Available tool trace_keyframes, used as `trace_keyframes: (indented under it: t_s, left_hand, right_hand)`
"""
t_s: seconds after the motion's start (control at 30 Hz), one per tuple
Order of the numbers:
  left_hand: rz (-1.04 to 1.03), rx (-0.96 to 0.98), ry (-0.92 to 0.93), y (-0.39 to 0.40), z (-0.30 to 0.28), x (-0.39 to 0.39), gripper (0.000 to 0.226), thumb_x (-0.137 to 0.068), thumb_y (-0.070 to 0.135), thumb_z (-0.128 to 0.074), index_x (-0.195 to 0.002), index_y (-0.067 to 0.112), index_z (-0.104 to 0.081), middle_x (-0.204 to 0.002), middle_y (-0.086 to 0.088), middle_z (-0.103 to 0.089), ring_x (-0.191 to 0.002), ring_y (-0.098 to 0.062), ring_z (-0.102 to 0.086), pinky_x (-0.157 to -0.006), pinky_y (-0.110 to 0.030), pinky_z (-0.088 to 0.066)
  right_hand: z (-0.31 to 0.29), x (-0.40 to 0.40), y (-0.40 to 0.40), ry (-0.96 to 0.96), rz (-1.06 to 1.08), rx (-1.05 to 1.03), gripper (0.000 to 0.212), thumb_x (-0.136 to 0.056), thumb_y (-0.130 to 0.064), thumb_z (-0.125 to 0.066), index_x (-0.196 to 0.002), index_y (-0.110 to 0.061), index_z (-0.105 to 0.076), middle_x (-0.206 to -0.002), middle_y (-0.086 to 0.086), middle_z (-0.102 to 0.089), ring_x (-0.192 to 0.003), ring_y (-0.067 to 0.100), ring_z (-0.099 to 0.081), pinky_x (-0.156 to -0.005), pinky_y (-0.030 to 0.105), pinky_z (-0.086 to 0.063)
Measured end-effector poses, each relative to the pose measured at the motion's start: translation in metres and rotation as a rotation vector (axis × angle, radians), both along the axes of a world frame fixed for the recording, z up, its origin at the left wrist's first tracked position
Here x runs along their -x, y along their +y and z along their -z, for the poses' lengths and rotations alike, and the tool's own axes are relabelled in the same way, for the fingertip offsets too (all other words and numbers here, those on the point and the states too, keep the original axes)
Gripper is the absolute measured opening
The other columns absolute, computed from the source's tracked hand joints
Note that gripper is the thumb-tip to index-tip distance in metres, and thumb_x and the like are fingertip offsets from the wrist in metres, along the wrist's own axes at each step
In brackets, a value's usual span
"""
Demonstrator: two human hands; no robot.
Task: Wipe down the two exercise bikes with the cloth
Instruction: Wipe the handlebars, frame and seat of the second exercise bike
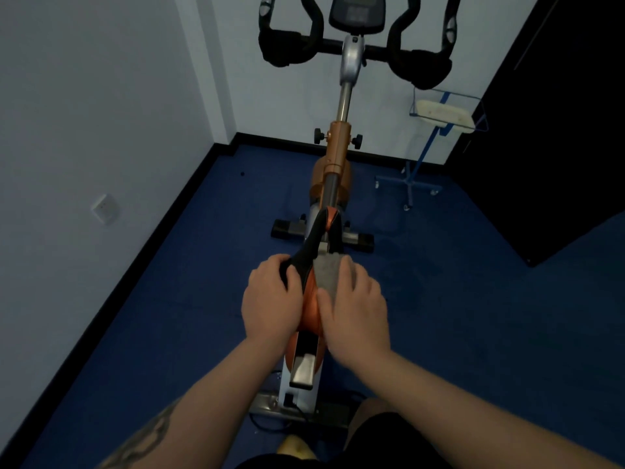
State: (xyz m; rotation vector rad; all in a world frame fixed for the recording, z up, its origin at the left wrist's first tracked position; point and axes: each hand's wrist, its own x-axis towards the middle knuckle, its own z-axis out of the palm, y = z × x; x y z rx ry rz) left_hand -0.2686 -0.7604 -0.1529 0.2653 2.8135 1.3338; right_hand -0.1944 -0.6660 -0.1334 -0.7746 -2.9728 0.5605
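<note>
An orange and silver exercise bike (336, 157) stands in front of me, its black handlebars (355, 49) and console at the top. Its black and orange saddle (313, 252) is just below centre. My left hand (270, 299) grips the saddle's left side, fingers curled over its edge. My right hand (355, 306) lies on a grey cloth (326, 272) and presses it against the saddle's right side, with the thumb on the cloth. Only one bike is in view.
White walls close in on the left and behind the bike. A blue wheeled stand (419, 177) carrying a wire basket (443, 111) stands at the right, next to a dark door (554, 130). The floor (473, 316) is blue. My knee and foot show at the bottom edge.
</note>
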Motion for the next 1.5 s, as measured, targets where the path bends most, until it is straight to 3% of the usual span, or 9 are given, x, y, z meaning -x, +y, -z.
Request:
trace_keyframes:
  t_s: [0.07, 0.2, 0.4, 0.57, 0.77, 0.97, 1.13, 1.3, 1.5]
  left_hand:
    - [0.002, 0.002, 0.004, 0.0, 0.0, 0.0, 0.027, -0.098, 0.029, -0.043, -0.12, 0.022, -0.056, -0.106, 0.006, -0.059, -0.102, -0.013, -0.053, -0.084, -0.043, -0.05]
    - [0.002, 0.011, 0.009, 0.002, 0.0, 0.001, 0.027, -0.097, 0.029, -0.044, -0.12, 0.022, -0.056, -0.106, 0.006, -0.06, -0.101, -0.012, -0.052, -0.084, -0.042, -0.049]
    - [-0.025, 0.01, 0.046, 0.004, 0.001, 0.0, 0.024, -0.096, 0.027, -0.046, -0.116, 0.023, -0.058, -0.103, 0.009, -0.06, -0.096, -0.01, -0.053, -0.08, -0.039, -0.05]
    - [-0.048, -0.003, 0.053, 0.006, 0.006, 0.001, 0.025, -0.095, 0.027, -0.047, -0.116, 0.025, -0.059, -0.105, 0.01, -0.061, -0.098, -0.01, -0.054, -0.081, -0.04, -0.05]
    - [-0.05, -0.003, 0.081, 0.006, 0.004, 0.0, 0.023, -0.095, 0.025, -0.049, -0.115, 0.024, -0.06, -0.105, 0.01, -0.061, -0.097, -0.009, -0.053, -0.079, -0.035, -0.048]
    - [0.009, 0.095, -0.017, 0.006, -0.001, 0.006, 0.026, -0.096, 0.029, -0.041, -0.117, 0.026, -0.056, -0.102, 0.007, -0.062, -0.091, -0.013, -0.057, -0.077, -0.041, -0.05]
    - [0.057, 0.222, -0.166, 0.013, -0.011, 0.021, 0.021, -0.094, 0.033, -0.043, -0.113, 0.025, -0.051, -0.101, 0.004, -0.059, -0.087, -0.016, -0.057, -0.069, -0.034, -0.044]
    - [-0.03, 0.248, -0.134, 0.023, -0.01, 0.024, 0.014, -0.094, 0.038, -0.042, -0.099, 0.026, -0.05, -0.1, 0.006, -0.053, -0.093, -0.017, -0.051, -0.08, -0.04, -0.043]
    - [-0.065, 0.235, -0.127, 0.023, -0.01, 0.023, 0.012, -0.095, 0.037, -0.042, -0.096, 0.028, -0.051, -0.099, 0.008, -0.055, -0.091, -0.014, -0.053, -0.079, -0.04, -0.045]
  right_hand:
    - [0.005, -0.009, 0.002, -0.011, -0.049, -0.022, 0.068, -0.1, -0.05, -0.026, -0.155, -0.015, -0.003, -0.158, 0.008, -0.017, -0.141, 0.026, -0.024, -0.114, 0.041, -0.029]
    - [0.007, 0.037, 0.029, -0.068, 0.119, 0.219, 0.061, -0.102, -0.048, -0.024, -0.154, -0.016, -0.016, -0.147, 0.009, -0.04, -0.125, 0.027, -0.046, -0.091, 0.038, -0.042]
    - [0.006, 0.0, 0.01, 0.008, -0.038, 0.037, 0.066, -0.101, -0.048, -0.026, -0.155, -0.016, -0.004, -0.158, 0.004, -0.02, -0.14, 0.023, -0.026, -0.112, 0.04, -0.031]
    - [0.013, 0.055, 0.04, -0.101, 0.108, 0.275, 0.055, -0.102, -0.048, -0.023, -0.143, -0.013, -0.033, -0.133, 0.012, -0.053, -0.111, 0.03, -0.055, -0.079, 0.038, -0.044]
    - [0.007, -0.011, 0.021, 0.041, -0.004, 0.207, 0.063, -0.101, -0.05, -0.023, -0.155, -0.022, -0.009, -0.152, -0.001, -0.028, -0.132, 0.02, -0.035, -0.101, 0.038, -0.041]
    - [0.01, 0.039, 0.044, -0.08, 0.141, 0.384, 0.053, -0.103, -0.049, -0.019, -0.137, -0.016, -0.042, -0.123, 0.007, -0.058, -0.094, 0.02, -0.052, -0.072, 0.033, -0.036]
    - [0.012, -0.013, 0.018, 0.132, 0.052, 0.264, 0.059, -0.101, -0.049, -0.027, -0.153, -0.024, -0.017, -0.15, -0.001, -0.03, -0.132, 0.018, -0.033, -0.103, 0.034, -0.037]
    - [0.011, 0.046, 0.051, -0.061, 0.121, 0.458, 0.048, -0.103, -0.048, -0.021, -0.133, -0.017, -0.043, -0.125, 0.008, -0.057, -0.1, 0.022, -0.054, -0.079, 0.035, -0.042]
    - [0.006, 0.028, 0.037, -0.035, -0.052, 0.219, 0.062, -0.102, -0.048, -0.024, -0.152, -0.014, -0.015, -0.146, 0.01, -0.039, -0.123, 0.027, -0.047, -0.095, 0.04, -0.045]
